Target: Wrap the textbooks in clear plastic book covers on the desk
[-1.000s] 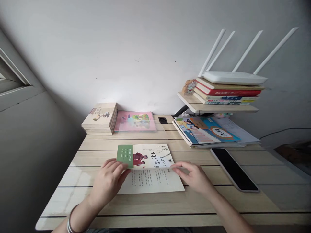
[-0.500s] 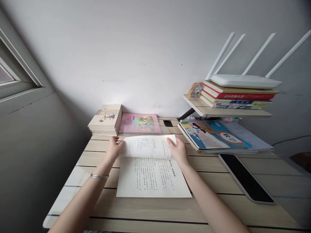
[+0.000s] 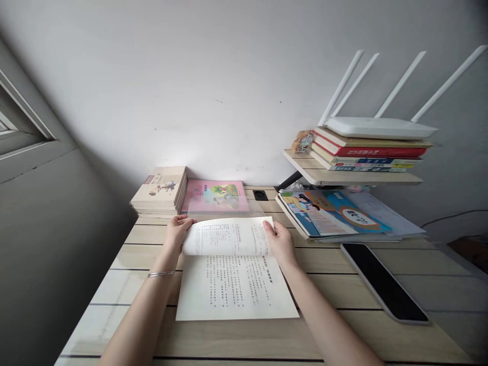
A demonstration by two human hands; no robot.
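An open booklet (image 3: 233, 277) of white pages with printed text lies on the wooden desk (image 3: 114, 284) in front of me. Its upper half (image 3: 229, 236) is folded back and away from me. My left hand (image 3: 176, 231) grips that upper half's left edge, fingers curled over it. My right hand (image 3: 280, 241) holds its right edge the same way. A silver bangle (image 3: 160, 274) sits on my left wrist.
A stack of tan books (image 3: 160, 189) and a pink book (image 3: 215, 195) lie at the back by the wall. Colourful books (image 3: 331, 213) lie to the right under a shelf (image 3: 354, 176) holding more books and a white router (image 3: 379, 127). A black phone (image 3: 383, 281) lies right of the booklet.
The booklet lay shut with its cover showing; both hands opened it and carried the upper half away from me. Since half a second ago it has shifted slightly toward me.
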